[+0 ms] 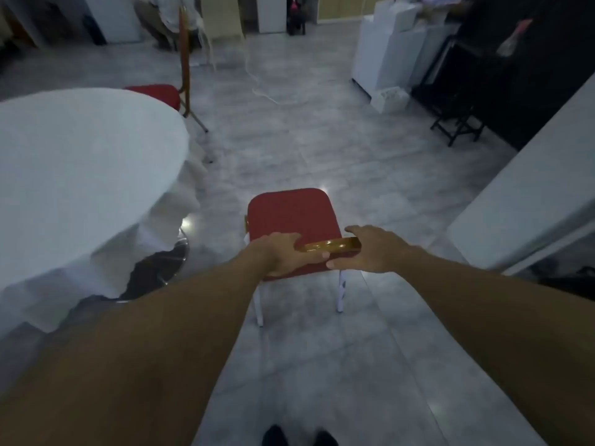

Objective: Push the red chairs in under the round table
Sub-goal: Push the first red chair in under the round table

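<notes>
A red chair [291, 214] with a padded seat and pale legs stands on the grey tiled floor [322, 140], seen from behind and above, well apart from the round bench [80, 162], which sits to the left under a white cloth that hangs to the floor. Both of the person's hands grip the gold top rail [331, 244] of the chair's back: the left hand [283, 254] has its fingers [294, 238] curled over the rail's left end with the thumb beneath, and the right hand [370, 249] has its fingers wrapped over the right end the same way. The seat faces straight ahead, not toward the bench, so a good push would probably first turn the chair left until its front points at the bench's centre, then slide it in with even pressure from both hands, keeping the legs from snagging the hanging cloth or the shiny metal base [167, 262] showing under it. Two red chairs are visible: this one, and a second chair [154, 94] at the far side of the bench, already close against its edge. One round bench is in view, and two hands. A seated person [161, 17] is partly visible in the dim background.
</notes>
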The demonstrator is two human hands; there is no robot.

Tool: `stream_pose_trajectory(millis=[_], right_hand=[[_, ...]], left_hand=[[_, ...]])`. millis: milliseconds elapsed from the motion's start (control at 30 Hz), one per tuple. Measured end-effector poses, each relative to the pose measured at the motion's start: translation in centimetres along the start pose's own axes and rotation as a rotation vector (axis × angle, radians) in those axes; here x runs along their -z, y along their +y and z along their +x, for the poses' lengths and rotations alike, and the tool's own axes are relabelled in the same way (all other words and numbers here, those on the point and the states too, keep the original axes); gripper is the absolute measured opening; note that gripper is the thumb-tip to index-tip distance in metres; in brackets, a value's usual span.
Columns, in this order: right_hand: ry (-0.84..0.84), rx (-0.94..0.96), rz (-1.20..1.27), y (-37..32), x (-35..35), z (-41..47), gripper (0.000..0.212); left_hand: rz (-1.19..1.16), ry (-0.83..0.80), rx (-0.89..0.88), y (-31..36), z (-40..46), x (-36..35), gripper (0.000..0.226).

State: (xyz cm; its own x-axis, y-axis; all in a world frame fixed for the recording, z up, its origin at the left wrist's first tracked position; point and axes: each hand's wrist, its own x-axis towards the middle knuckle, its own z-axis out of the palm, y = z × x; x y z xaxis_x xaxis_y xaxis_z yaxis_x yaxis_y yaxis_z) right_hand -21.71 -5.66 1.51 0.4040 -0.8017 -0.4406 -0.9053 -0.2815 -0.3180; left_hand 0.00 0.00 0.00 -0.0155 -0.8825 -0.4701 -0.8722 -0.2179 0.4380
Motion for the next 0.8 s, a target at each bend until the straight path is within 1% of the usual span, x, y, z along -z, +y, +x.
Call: stream_pose_trajectory(millis=[133, 200, 233, 300, 367, 400, 467, 633, 800], right_hand=[[0.05, 0.007, -0.128, 0.8, -1.5, 2.6, 0.101], [0.059, -0.016, -0.148, 1.1, -2.0, 3.9, 0.101], [0.063, -0.015, -0.156, 1.3, -2.2, 4.8, 0.097], [0.065, -0.002, -0.184, 1.3, -2.3, 5.7, 0.08], [0.084, 0.02, -0.2, 1.3, -2.3, 6.1, 0.056], [0.09, 0.021, -0.2, 1.3, -2.3, 6.2, 0.046], [0.091, 0.017, -0.222, 1.4, -2.2, 6.4, 0.035], [0.069, 0.031, -0.27, 1.4, -1.7, 6.6, 0.031], [0.033, 0.072, -0.273, 1.9, -1.6, 6.7, 0.026]], left_hand=[[0.025, -0.048, -0.03, -1.7, 2.1, -1.5, 0.081], [0.016, -0.03, -0.04, -2.2, 3.1, -2.0, 0.068], [0.014, -0.017, -0.049, -2.5, 3.8, -2.2, 0.061], [0.036, -0.01, -0.052, -2.8, 4.6, -2.3, 0.043], [0.051, -0.003, -0.056, -2.9, 5.2, -2.7, 0.026], [0.056, -0.006, -0.05, -3.1, 5.5, -2.8, 0.022], [0.057, -0.011, -0.05, -3.5, 5.9, -3.1, 0.022], [0.072, 0.009, -0.07, -3.7, 6.3, -3.2, 0.027], [0.066, 0.016, -0.06, -3.4, 6.0, -3.3, 0.02]])
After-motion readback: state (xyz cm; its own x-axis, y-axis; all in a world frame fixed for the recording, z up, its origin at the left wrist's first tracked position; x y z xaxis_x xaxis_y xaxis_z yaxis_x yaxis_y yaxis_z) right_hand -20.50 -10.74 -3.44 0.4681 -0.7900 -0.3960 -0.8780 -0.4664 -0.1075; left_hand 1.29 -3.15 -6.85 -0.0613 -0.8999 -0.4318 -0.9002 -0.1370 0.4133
